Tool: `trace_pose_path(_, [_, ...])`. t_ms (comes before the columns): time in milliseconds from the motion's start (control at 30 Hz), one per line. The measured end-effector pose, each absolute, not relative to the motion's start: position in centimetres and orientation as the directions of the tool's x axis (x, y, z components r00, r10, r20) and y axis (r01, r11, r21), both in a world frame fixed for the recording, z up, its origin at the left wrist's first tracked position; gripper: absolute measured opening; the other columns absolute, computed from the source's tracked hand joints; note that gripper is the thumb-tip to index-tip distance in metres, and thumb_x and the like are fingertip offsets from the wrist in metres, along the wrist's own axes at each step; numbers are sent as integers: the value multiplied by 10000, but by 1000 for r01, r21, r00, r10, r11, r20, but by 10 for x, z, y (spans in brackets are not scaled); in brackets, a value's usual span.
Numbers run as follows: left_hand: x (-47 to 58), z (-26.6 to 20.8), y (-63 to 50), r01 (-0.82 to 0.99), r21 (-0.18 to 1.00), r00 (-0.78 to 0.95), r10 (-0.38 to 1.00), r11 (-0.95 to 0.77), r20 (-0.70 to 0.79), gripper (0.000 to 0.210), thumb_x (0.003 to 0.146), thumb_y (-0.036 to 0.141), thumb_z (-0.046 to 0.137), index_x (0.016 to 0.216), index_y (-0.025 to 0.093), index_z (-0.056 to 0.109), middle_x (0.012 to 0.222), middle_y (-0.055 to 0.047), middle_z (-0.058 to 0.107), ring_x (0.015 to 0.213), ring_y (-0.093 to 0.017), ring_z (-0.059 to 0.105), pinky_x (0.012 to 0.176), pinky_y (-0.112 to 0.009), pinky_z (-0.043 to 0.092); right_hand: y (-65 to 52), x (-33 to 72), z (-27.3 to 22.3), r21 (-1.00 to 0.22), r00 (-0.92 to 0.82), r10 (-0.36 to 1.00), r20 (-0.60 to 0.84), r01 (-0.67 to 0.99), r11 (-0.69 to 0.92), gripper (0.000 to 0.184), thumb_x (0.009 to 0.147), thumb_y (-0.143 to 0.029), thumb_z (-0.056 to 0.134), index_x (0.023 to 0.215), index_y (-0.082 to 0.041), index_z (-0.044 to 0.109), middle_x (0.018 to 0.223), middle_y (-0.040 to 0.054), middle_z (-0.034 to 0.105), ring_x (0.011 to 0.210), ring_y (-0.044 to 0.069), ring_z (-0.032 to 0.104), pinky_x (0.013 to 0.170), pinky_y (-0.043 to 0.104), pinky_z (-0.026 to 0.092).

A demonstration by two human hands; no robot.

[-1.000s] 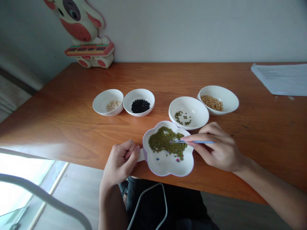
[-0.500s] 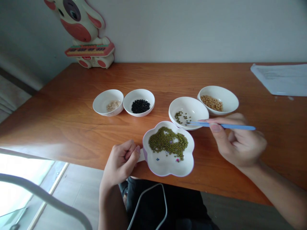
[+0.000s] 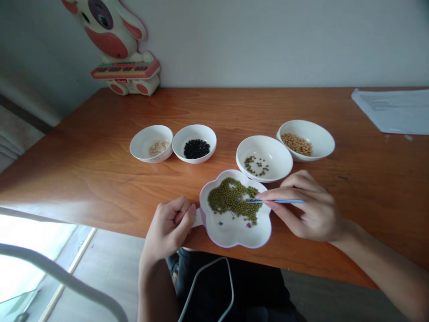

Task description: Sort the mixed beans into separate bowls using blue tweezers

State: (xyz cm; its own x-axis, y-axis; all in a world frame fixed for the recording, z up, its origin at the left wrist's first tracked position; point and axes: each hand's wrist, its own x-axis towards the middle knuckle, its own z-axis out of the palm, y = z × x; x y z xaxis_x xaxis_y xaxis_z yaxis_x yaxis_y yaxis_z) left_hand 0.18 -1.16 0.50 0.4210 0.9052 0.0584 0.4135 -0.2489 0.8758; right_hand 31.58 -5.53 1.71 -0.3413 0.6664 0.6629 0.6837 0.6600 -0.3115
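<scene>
My left hand (image 3: 174,226) is closed around the short handle of a white flower-shaped dish (image 3: 234,235) with a lilac rim, near the table's front edge. Many green mung beans (image 3: 229,197) lie in the dish. Blue tweezers (image 3: 284,201) are pinched in my right hand (image 3: 310,208), their tips down among the beans in the dish's right part; whether a bean is between the tips I cannot tell. Just behind the dish stands a white bowl (image 3: 279,154) with a scatter of mung beans (image 3: 256,165) on its bottom.
Behind on the right, a bowl (image 3: 323,143) holds tan soybeans (image 3: 297,144). Left of centre are a bowl of black beans (image 3: 196,149) and a bowl of pale flat pieces (image 3: 158,147). A cow-shaped toy keyboard (image 3: 125,71) stands back left, a paper sheet (image 3: 395,109) back right.
My right hand has moved the tweezers left and toward me, from the mung bean bowl to the flower-shaped dish. My left hand stays on the handle.
</scene>
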Motion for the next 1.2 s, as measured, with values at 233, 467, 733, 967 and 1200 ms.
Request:
trace_pose_path(233, [1, 7, -12, 422, 869, 423, 904, -260, 65, 430, 996, 300, 512, 646, 242, 269, 485, 43, 452, 434, -89, 415, 434, -227, 305, -53, 316, 18, -323, -335, 671, 661, 681, 658, 355, 851, -51, 714, 1130, -269, 723, 861, -46, 773, 685, 128, 621, 686, 340, 466])
trace_pose_path(467, [1, 5, -12, 405, 882, 421, 905, -243, 56, 428, 991, 292, 521, 650, 242, 268, 489, 51, 433, 432, -88, 419, 432, -224, 302, -53, 316, 20, -307, -345, 659, 668, 679, 666, 312, 849, -46, 717, 1092, -242, 715, 863, -38, 778, 678, 127, 618, 688, 338, 468])
trace_pose_path(733, [2, 7, -12, 408, 881, 422, 905, -240, 51, 422, 970, 276, 536, 635, 236, 282, 471, 43, 466, 425, -85, 409, 424, -217, 293, -53, 314, 19, -320, -330, 672, 663, 686, 653, 325, 855, -60, 711, 1103, -269, 727, 821, -49, 762, 669, 125, 615, 678, 330, 472])
trace_pose_path(967, [2, 6, -12, 410, 878, 418, 906, -248, 61, 422, 976, 279, 523, 635, 239, 276, 469, 43, 456, 422, -86, 408, 426, -220, 302, -60, 319, 22, -311, -223, 644, 732, 732, 606, 415, 858, -43, 716, 1182, -302, 715, 858, -25, 763, 664, 146, 612, 625, 341, 495])
trace_pose_path(1200, [1, 6, -13, 401, 887, 421, 906, -227, 41, 427, 987, 290, 524, 649, 240, 267, 480, 47, 452, 437, -86, 406, 434, -220, 305, -62, 329, 22, -389, 81, 654, 752, 856, 341, 334, 913, -59, 670, 1140, -291, 746, 968, 15, 764, 725, 149, 654, 693, 338, 540])
